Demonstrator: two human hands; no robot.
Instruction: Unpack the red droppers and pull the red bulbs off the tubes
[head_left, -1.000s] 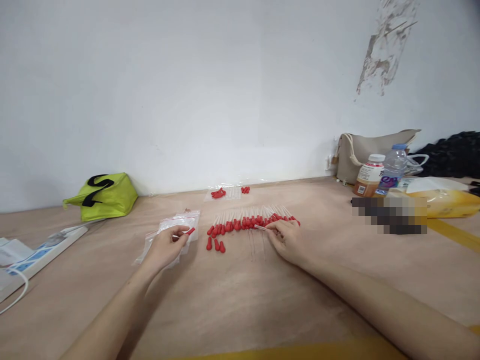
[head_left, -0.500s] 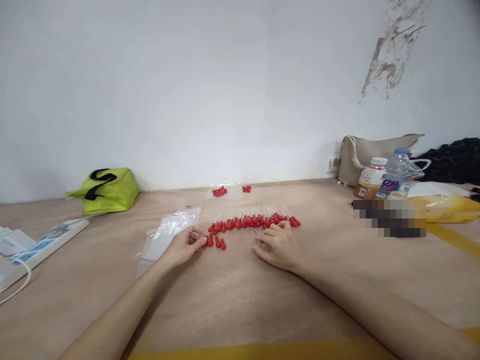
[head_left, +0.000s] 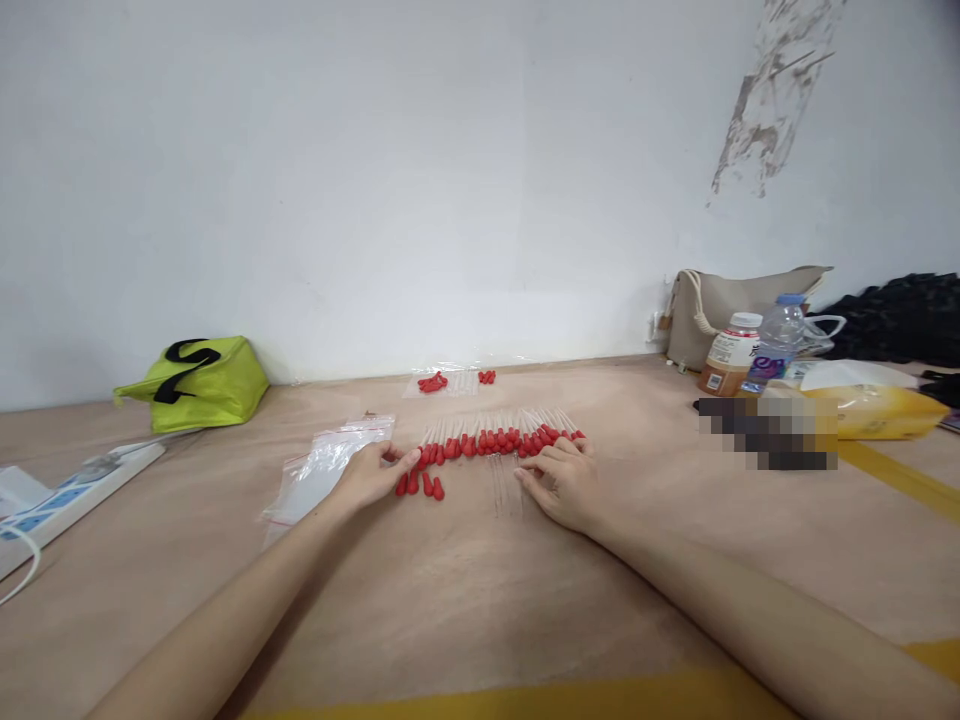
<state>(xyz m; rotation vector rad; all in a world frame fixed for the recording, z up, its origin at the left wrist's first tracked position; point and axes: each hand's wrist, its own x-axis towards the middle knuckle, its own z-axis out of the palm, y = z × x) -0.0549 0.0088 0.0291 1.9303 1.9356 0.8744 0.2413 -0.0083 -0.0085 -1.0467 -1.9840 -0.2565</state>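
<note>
A row of glass droppers with red rubber bulbs lies across the wooden table. My left hand rests beside three loose red bulbs, its fingers stretched toward them and touching the nearest. My right hand lies with curled fingers on bare glass tubes just in front of the row. Whether it grips one I cannot make out. A stack of small clear zip bags lies under and left of my left hand.
A lime green bag and a white power strip sit at the left. A clear bag with more red bulbs lies by the wall. A beige bag, two bottles and a yellow packet stand at the right.
My left hand, which held a red-bulbed dropper over the zip bags, has moved right to the loose bulbs and no longer shows it. My right hand drew back slightly from the row.
</note>
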